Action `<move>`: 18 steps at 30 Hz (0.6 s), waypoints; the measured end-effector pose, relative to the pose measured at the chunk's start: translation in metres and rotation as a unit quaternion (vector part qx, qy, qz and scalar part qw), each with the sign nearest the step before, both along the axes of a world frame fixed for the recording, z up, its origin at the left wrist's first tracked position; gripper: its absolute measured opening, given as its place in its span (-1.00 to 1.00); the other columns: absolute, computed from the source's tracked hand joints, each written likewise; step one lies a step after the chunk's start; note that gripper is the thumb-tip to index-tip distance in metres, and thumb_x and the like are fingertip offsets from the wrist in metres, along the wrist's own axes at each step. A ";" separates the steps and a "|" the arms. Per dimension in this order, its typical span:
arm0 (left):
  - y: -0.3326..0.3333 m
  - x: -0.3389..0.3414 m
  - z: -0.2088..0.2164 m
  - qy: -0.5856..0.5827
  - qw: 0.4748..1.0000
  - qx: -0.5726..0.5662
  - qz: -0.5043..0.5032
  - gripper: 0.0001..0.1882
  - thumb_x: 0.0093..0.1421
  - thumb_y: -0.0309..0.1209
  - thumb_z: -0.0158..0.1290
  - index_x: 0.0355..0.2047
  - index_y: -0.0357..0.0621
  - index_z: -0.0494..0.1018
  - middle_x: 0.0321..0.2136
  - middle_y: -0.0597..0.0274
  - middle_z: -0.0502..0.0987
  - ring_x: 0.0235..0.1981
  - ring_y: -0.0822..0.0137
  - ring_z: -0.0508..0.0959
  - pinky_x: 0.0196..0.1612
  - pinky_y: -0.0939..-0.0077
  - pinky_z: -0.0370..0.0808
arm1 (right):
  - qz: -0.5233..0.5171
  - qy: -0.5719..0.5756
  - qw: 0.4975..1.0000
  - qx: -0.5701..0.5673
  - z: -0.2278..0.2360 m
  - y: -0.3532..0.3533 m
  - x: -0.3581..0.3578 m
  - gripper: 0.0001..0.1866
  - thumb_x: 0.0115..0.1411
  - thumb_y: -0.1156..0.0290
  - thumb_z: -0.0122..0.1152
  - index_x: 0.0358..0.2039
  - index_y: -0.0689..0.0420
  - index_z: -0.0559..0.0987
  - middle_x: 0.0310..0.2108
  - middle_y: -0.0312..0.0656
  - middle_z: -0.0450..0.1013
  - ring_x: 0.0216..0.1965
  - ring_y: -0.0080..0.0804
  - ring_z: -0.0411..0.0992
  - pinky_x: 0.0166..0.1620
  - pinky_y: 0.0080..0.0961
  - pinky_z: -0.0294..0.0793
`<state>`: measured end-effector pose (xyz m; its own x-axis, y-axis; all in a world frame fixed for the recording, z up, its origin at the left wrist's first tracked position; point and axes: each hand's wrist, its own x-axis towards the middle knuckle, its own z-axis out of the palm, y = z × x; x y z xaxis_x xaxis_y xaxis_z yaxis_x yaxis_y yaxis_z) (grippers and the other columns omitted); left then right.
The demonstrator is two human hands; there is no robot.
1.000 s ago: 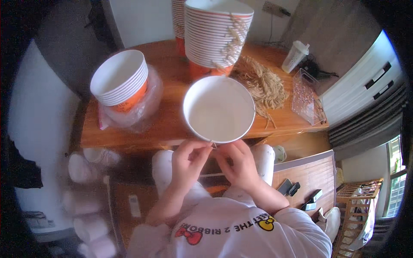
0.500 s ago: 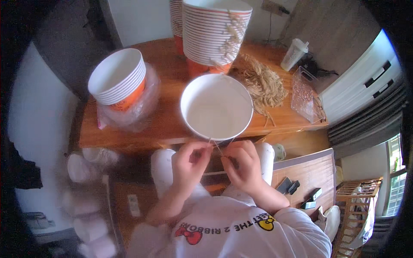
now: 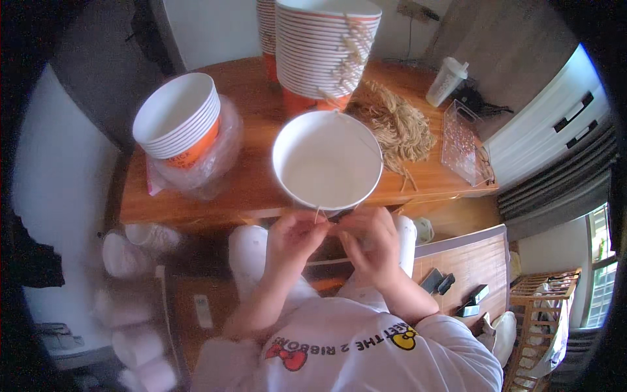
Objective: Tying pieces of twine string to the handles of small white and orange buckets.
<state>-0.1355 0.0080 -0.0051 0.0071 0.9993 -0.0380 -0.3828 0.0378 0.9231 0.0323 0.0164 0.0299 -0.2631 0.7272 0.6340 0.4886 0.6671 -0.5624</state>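
A white paper bucket (image 3: 326, 134) stands near the front edge of the wooden table, its mouth turned toward me and nothing visible inside. At its near rim a thin cord (image 3: 317, 213) shows. My left hand (image 3: 292, 236) pinches this cord just below the rim, fingertips together. Close beside it, my right hand (image 3: 372, 236) has its fingers bent in and drawn together, meeting the left fingertips. The cord between them is mostly hidden by the fingers. Another thin strand runs along the bucket's right side.
Behind stands a tall stack of buckets (image 3: 323, 59) with cords hanging from it. A bundle of tan cords (image 3: 395, 127) lies to its right, near a clear tray (image 3: 462, 147) and a lidded cup (image 3: 447, 81). At left, a shorter bucket stack (image 3: 179, 117) sits in plastic wrap.
My hands have come closer together until the fingertips meet. The cord stretched between them is now mostly covered. The bucket has barely shifted.
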 end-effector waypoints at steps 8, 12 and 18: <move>0.001 0.001 -0.003 0.010 0.999 0.049 0.010 -0.81 0.11 -0.60 0.14 -0.24 -0.29 0.45 -0.33 0.22 0.58 -0.31 0.47 0.56 -0.19 0.61 0.50 | 0.040 0.068 0.997 -0.011 0.000 0.005 -0.005 -0.67 -0.05 0.63 0.38 -0.24 0.14 0.53 -0.29 -0.15 0.53 -0.30 -0.25 0.48 -0.24 -0.40 0.49; 0.001 0.000 -0.006 0.002 1.000 0.014 0.005 -0.81 0.11 -0.61 0.14 -0.24 -0.29 0.45 -0.32 0.21 0.58 -0.30 0.48 0.56 -0.19 0.62 0.50 | 0.038 0.100 0.994 -0.031 -0.008 0.007 -0.004 -0.67 -0.07 0.60 0.42 -0.26 0.12 0.54 -0.32 -0.18 0.54 -0.37 -0.30 0.47 -0.33 -0.43 0.49; -0.002 0.002 -0.009 -0.006 1.000 0.028 -0.005 -0.80 0.12 -0.60 0.15 -0.22 -0.28 0.47 -0.32 0.24 0.57 -0.31 0.51 0.54 -0.26 0.64 0.48 | -0.003 0.099 0.994 0.040 -0.003 0.007 -0.008 -0.72 -0.14 0.59 0.47 -0.41 0.12 0.54 -0.43 -0.21 0.48 -0.49 -0.40 0.36 -0.41 -0.51 0.33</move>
<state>-0.1336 0.0058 -0.0141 0.0169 0.9997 0.0178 -0.3936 -0.0097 0.9192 0.0240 0.0233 0.0269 -0.1238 0.6733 0.7290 0.3779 0.7112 -0.5927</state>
